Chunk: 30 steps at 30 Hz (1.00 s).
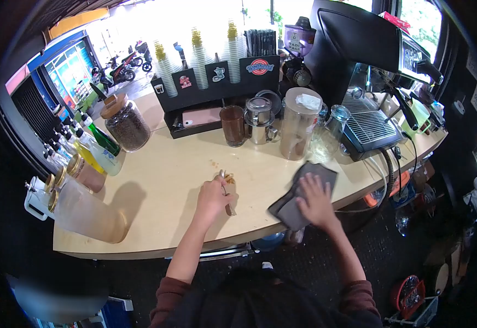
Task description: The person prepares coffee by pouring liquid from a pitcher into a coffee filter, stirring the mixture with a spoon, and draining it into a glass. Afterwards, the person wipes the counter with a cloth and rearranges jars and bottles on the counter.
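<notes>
My left hand (212, 198) is closed around a metal spoon (227, 203), held low over the wooden counter (167, 180). Near the spoon's upper end lies a small brown spill (229, 177), with fainter spots beyond it. Flat on a dark grey folded cloth (289, 208) rests my right hand (316, 199), fingers spread, by the counter's front edge. Behind my hands stands a glass of brown drink (232, 127). A metal drip filter (260, 112) sits beside it, next to a tall clear canister (300, 131) with brown contents at the bottom.
An espresso machine (367, 117) occupies the right end. At the back is a black cup organiser (216, 76) with stacked plastic cups and a phone (201, 117). On the left are a coffee bean jar (129, 128), several bottles (100, 153) and a cloudy plastic pitcher (88, 213).
</notes>
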Motion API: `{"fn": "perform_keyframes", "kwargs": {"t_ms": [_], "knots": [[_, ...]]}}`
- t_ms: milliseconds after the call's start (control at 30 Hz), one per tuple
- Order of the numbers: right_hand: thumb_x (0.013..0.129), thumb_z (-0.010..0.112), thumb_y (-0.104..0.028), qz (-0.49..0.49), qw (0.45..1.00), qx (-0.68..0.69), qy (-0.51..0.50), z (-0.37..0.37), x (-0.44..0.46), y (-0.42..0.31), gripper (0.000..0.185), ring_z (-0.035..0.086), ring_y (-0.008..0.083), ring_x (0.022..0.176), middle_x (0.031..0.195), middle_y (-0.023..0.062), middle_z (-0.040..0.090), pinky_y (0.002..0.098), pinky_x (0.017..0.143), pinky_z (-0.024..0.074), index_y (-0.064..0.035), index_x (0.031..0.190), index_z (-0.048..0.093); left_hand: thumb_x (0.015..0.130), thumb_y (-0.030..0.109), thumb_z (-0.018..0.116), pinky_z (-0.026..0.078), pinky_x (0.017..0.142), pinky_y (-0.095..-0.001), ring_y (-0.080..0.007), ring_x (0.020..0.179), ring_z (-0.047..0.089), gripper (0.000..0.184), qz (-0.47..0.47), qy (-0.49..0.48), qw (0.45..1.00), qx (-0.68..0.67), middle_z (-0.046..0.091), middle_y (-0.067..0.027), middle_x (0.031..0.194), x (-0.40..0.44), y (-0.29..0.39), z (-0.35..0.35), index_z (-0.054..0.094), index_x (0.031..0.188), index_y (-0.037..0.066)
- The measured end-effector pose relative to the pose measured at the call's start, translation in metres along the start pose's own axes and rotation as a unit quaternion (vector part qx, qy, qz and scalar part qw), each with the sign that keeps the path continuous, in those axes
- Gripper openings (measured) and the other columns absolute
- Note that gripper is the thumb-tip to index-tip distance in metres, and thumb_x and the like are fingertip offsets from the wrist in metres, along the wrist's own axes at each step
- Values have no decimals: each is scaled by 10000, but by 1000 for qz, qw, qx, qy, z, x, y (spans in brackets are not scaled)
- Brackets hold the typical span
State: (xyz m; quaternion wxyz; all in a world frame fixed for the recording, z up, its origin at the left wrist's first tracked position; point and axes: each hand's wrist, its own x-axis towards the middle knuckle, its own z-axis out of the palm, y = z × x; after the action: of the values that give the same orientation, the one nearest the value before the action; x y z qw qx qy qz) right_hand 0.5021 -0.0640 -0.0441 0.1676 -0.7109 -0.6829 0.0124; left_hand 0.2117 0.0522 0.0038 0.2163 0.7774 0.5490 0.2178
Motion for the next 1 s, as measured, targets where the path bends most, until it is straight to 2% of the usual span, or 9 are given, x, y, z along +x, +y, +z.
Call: {"fn": "perform_keyframes", "kwargs": {"t_ms": [67,167,300,367,500,600,700,867,1000], "knots": [[895,468,-482,-81,996,19,-35,5,6,-35,701,189,378,1400,1511,171,240,578,1110,104,-68,1437,307,658,19,734,514,599,-292,-201,623,663,354,-31,-4,999,-40,656,-138,651,-3,1,-10,598,980,-41],[908,397,-569,-122,991,26,-36,18,31,-62,751,195,374,1396,1503,188,241,594,1101,125,-25,1419,316,693,49,736,520,612,-302,-208,674,669,385,-83,-38,985,-146,671,-152,751,-9,-8,-24,576,1034,-30],[922,386,-547,-122,993,2,-13,41,84,-90,732,195,378,1394,1502,191,237,601,1096,133,-23,1426,301,756,33,701,517,586,-276,-155,684,665,348,-59,-5,964,-258,664,-107,740,-22,-47,-38,555,1067,-26],[925,402,-522,-187,981,-23,-41,50,101,-116,716,191,376,1397,1511,177,227,573,1112,128,-44,1442,275,822,22,642,512,564,-248,-150,666,658,288,-75,45,928,-362,644,-77,763,-35,-62,-51,540,1087,-24],[921,404,-532,-384,912,42,-138,52,101,-144,684,190,345,1406,1526,136,216,567,1119,131,-119,1453,285,856,25,610,505,540,-236,-153,650,652,281,-109,117,917,-364,618,-70,809,-72,-102,-77,502,1112,-12],[916,369,-580,-299,947,32,-114,58,134,-139,729,179,335,1411,1531,128,209,558,1125,119,-105,1459,271,883,32,584,500,514,-234,-153,637,647,280,-122,177,892,-398,598,-77,856,-106,-131,-83,451,1129,10],[918,351,-575,-210,975,5,-64,85,161,-188,737,159,342,1414,1530,135,207,569,1121,103,-77,1455,270,899,45,574,506,502,-237,-149,628,641,277,-100,217,869,-434,590,-76,863,-118,-150,-82,418,1128,33],[915,385,-538,-391,916,41,-80,108,153,-277,676,217,354,1394,1507,142,265,577,1113,137,-93,1422,349,923,80,553,520,495,-248,-123,614,600,243,-57,271,850,-447,550,-59,874,-98,-151,-73,410,1118,54],[898,434,-551,-491,855,96,-138,77,106,-240,661,234,358,1387,1495,154,285,573,1103,179,-125,1402,393,942,121,541,493,468,-234,-87,604,558,206,-35,294,845,-444,535,-45,886,-84,-150,-78,411,1090,62]]}}
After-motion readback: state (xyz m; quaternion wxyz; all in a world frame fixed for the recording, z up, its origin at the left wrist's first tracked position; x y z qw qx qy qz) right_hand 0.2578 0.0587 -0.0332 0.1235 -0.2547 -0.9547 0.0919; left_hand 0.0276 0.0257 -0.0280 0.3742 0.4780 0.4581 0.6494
